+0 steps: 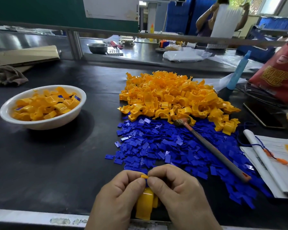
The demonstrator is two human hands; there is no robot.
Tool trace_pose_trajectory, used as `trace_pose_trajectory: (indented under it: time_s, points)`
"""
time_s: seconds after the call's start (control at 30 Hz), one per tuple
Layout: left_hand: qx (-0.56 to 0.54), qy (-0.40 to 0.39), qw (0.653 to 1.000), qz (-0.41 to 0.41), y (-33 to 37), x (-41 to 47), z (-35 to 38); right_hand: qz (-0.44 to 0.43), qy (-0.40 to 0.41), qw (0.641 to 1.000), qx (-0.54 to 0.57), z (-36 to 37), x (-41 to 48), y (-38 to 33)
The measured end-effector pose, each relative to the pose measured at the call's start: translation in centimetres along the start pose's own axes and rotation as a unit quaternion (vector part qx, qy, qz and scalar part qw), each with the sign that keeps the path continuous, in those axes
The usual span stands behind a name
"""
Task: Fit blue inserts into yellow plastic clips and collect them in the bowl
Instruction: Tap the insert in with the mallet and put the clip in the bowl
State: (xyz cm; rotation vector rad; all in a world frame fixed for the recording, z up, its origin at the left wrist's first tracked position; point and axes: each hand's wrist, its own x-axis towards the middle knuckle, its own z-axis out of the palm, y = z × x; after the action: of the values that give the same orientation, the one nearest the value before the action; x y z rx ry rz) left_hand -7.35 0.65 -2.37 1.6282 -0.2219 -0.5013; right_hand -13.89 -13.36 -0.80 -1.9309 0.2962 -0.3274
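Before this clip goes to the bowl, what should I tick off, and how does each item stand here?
1. Grip: left hand and right hand hold the yellow clip: ok.
2. Seating: blue insert in it: cannot tell, thumbs cover it.
3. Target: bowl upright, room left: ok.
4. Stock: clip pile and insert pile plentiful: ok.
5. Clearance: mallet lies on the insert pile, apart from hands: ok.

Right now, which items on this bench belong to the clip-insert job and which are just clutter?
Job: yellow plastic clip pinched by left hand and right hand; pile of loose yellow clips; heap of flat blue inserts; white round bowl holding finished clips.
Lying about: grey-handled mallet, untouched; white paper sheets; red bag; brown cloth; flat cardboard; light blue bottle.
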Motion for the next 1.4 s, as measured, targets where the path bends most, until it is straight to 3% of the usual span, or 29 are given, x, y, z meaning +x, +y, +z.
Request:
trace_pose_trajectory:
  time_s: [0.47, 0.77, 0.93, 1.0, 1.07, 1.17, 1.23, 1.33, 1.4]
  points:
    - [0.010, 0.023, 0.999, 0.026, 0.0, -0.4, 0.2, 0.043, -0.015, 0.998, 0.054, 0.4, -0.4, 0.2]
    - [-0.032, -0.042, 0.998, 0.025, 0.5, -0.6, -0.2, 0.033, -0.007, 0.995, 0.089, 0.1, -0.3, 0.1]
    - [-0.010, -0.015, 0.999, 0.033, 0.3, -0.6, -0.1, 0.037, -0.005, 0.997, 0.074, 0.3, -0.6, -0.1]
    - [0.000, -0.009, 0.999, 0.033, 0.4, -0.3, -0.1, 0.022, -0.021, 0.999, 0.027, 0.0, -0.6, -0.2]
    - [0.044, 0.014, 0.998, 0.045, 0.5, 0.4, -0.8, -0.060, 0.016, 0.993, -0.096, -1.5, -0.1, 0.0]
    - [0.139, 0.070, 0.986, 0.056, 0.3, 1.6, -2.8, -0.151, 0.132, 0.921, -0.333, -5.6, 1.5, 1.2]
    - [0.219, 0.092, 0.969, 0.065, 0.0, 2.2, -4.1, -0.092, 0.163, 0.878, -0.441, -8.8, 3.0, 2.4]
    - [0.298, 0.117, 0.943, 0.093, -0.3, 2.6, -4.7, 0.047, 0.096, 0.816, -0.568, -11.6, 4.7, 4.1]
    - [0.348, 0.126, 0.922, 0.110, -0.6, 2.9, -4.9, 0.064, 0.066, 0.800, -0.593, -11.8, 5.3, 5.0]
